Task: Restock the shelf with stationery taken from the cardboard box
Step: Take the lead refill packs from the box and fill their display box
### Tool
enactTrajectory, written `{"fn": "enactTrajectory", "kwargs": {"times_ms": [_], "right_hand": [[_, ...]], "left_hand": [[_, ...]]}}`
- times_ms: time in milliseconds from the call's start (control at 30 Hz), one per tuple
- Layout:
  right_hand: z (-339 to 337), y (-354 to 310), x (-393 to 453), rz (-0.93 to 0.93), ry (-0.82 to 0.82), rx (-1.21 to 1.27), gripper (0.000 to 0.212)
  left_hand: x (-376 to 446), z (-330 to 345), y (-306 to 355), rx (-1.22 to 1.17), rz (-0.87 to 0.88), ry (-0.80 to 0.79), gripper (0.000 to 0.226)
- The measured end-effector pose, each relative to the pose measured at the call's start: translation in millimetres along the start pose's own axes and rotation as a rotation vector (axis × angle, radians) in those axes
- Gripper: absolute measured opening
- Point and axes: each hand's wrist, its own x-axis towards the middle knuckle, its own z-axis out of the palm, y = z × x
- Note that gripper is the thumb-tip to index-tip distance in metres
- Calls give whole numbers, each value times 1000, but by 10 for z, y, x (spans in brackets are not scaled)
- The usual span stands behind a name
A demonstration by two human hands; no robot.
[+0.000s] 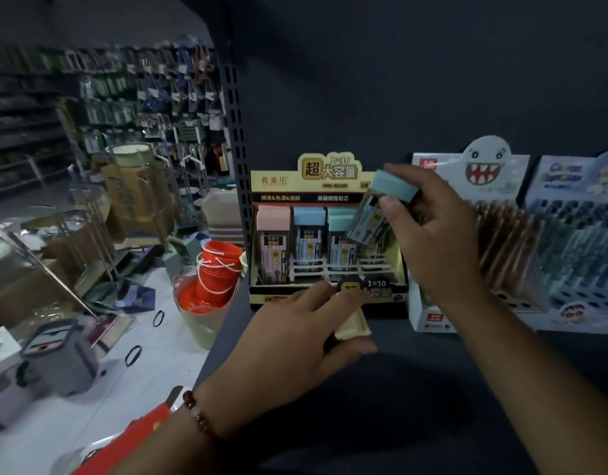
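Hiding display box [289,197] front edge: left hand [295,334].

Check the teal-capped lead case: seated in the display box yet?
Not yet. The right hand pinches the lead case tilted above the display box's empty rightmost slot.

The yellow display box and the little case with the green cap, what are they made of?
The yellow display box looks like printed cardboard: flat folded panels, cut-out top. The little case in the right hand looks like clear plastic, since its label shows through; its green cap seems matte plastic.
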Motion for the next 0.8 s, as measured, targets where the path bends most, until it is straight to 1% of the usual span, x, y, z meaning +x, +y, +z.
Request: {"fn": "enactTrajectory", "kwargs": {"times_ms": [100,400,533,700,800], "right_hand": [[8,55,32,-49,-33,-83,33],[62,109,-18,-52,-122,-61,36],[76,109,-39,-26,-124,-44,37],[97,125,-58,1,-144,-70,39],[93,127,-64,2,-128,-99,37]], "left_hand": [[6,1,-10,-4,-18,-13,54],[-8,1,-10,-79,-113,9,57],[-5,-18,-8,-65,-133,9,57],[-9,-23,-18,-107,-154,18,56],[-15,-22,-15,-115,-170,20,55]]}}
